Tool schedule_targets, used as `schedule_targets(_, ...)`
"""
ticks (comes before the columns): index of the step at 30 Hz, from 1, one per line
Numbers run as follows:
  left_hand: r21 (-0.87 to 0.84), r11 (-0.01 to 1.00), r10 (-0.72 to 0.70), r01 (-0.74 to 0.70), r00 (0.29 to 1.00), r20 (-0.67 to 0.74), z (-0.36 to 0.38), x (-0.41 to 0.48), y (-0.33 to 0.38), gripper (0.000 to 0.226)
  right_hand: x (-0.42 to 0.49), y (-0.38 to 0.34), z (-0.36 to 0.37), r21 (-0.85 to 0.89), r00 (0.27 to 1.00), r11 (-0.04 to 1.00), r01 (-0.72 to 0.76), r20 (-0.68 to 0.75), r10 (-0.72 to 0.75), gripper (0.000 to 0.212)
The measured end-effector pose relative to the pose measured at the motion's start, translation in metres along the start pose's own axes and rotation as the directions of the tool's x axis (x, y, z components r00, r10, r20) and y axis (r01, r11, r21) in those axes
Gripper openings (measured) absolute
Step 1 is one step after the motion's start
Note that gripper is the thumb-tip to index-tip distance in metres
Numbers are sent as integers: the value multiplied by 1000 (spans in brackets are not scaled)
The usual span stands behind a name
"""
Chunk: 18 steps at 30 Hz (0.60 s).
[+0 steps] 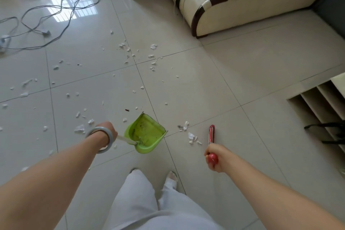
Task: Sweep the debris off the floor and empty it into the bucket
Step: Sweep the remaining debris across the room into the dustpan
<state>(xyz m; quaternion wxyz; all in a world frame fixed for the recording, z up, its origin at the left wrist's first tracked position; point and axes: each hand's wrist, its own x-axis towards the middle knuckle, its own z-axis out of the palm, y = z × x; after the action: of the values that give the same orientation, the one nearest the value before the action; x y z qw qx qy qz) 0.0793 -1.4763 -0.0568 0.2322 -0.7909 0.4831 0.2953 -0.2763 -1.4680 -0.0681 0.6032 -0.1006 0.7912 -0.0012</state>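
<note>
from the head camera i'm seeing my left hand (106, 130) closing around the pale handle of the green dustpan (146, 133), which is sitting low over the tiled floor (242, 73) just ahead of my feet. my right hand (213, 157) is wrapping tight on the red top of the broom (211, 134), its red head touching down right of the dustpan. white debris (192, 137) is lying between the two tools, and more scraps are scattering across the tiles toward the cables (56, 11). a cream sofa (233, 5) is standing far right.
</note>
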Motion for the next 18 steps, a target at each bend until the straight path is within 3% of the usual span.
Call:
schedule_targets(10,68,996,-62,60,998,26,-20,34,-18,32,-8,-56,100,107,990,994,-7,142,-9,14)
schedule_targets(18,-6,988,-151,152,987,48,-40,69,-84,27,-28,-134,198,-90,979,990,104,187,-86,16)
